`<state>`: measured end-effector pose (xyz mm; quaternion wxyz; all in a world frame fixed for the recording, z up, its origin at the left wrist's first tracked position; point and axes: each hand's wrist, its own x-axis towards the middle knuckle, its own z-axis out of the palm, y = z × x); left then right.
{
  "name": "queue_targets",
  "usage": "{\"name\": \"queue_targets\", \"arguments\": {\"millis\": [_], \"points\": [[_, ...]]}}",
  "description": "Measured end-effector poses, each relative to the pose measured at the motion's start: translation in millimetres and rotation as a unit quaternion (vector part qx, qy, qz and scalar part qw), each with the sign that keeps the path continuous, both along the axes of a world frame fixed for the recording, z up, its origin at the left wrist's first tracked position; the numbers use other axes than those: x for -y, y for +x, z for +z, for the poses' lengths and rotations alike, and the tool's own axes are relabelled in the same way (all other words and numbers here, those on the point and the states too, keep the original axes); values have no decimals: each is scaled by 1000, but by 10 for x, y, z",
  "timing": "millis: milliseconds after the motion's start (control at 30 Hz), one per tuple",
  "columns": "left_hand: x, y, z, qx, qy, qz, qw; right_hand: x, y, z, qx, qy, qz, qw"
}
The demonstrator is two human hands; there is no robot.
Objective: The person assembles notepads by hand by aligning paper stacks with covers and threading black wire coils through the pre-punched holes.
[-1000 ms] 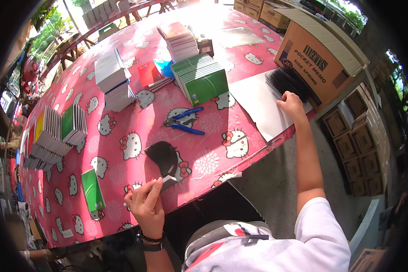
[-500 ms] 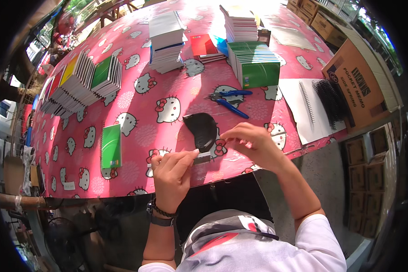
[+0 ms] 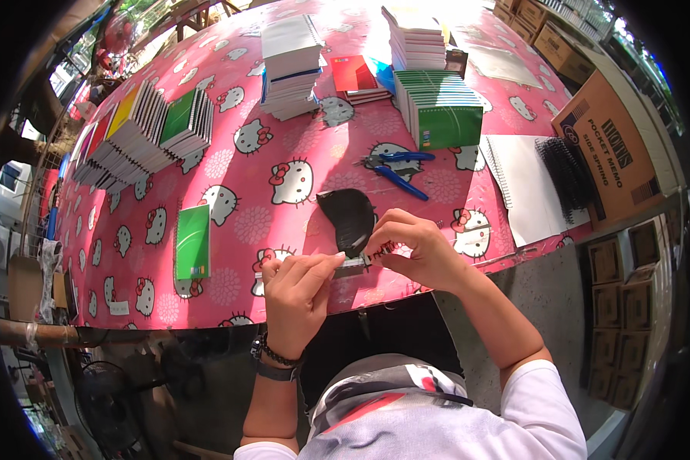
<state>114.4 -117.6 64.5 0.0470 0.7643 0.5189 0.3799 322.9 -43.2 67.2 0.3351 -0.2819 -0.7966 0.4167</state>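
I have the pad pinched in the left hand, a coil pinched in the right hand at its end, looking barely inserted, if at all. Left of the left hand, a notebook seems already coiled; beyond the right, coils lie unused.

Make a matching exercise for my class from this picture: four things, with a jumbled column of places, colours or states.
Column one
1. Pliers
2. Pile of black coils
3. Left hand
4. Tablecloth

Column two
A. Pink, patterned
B. On a white sheet beside a carton
C. Dark bands around its wrist
D. Blue handles

Right pairs: 1-D, 2-B, 3-C, 4-A
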Motion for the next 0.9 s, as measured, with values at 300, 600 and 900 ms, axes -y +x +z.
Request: {"name": "queue_targets", "arguments": {"millis": [300,600,900], "points": [[-1,24,-5,-10,3,13,1000,-23,54,-46,20,37,49,998],[10,285,65,50,-31,20,998,-54,76,103,73,-70,115,988],[-4,235,53,-28,-64,-15,997,-707,-251,-29,326,155,152,920]]}}
